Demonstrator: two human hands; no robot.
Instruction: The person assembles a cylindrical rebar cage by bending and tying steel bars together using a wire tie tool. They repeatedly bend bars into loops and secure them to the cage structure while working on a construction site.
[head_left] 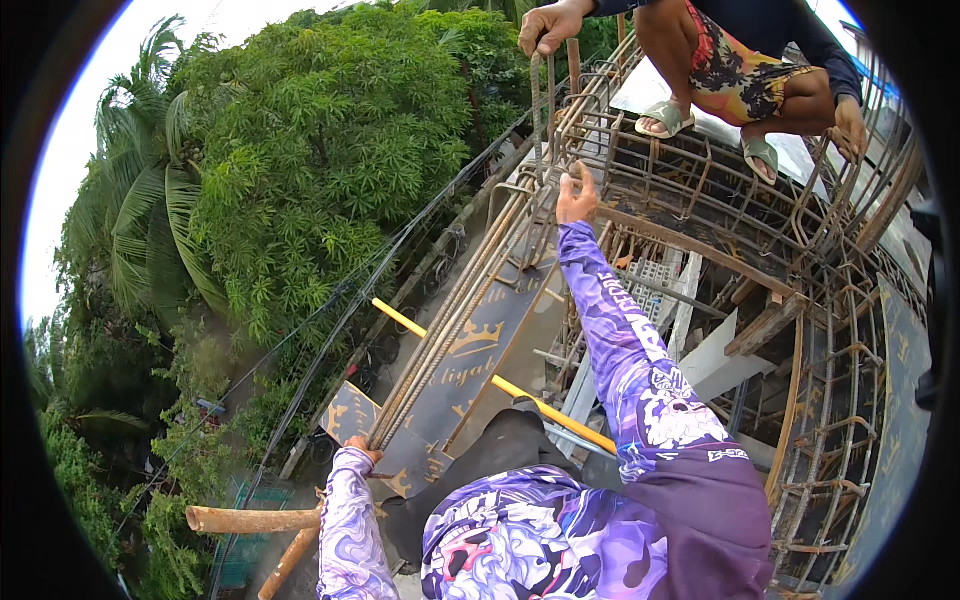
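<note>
My left hand (362, 450) is closed around the near end of a bundle of long ribbed steel bars (455, 325), which slants away up to the right. Farther off, my right hand (577, 197) is raised beside the bundle's far end, thumb and forefinger apart, with nothing visible between them. Bent steel stirrups (530, 190) loop around the bars just left of that hand. Above it, a co-worker's hand (550, 25) grips an upright steel bar (551, 100). The co-worker squats on the rebar framework, other hand (849, 128) hanging by the bars at right.
A curved rebar cage (700, 180) runs from the far side down the right. Below the bundle lie dark printed panels (480, 320) and a yellow pole (555, 412). Wooden poles (255, 520) jut out at lower left. Cables (370, 275) and trees (320, 150) fill the left, beyond a drop.
</note>
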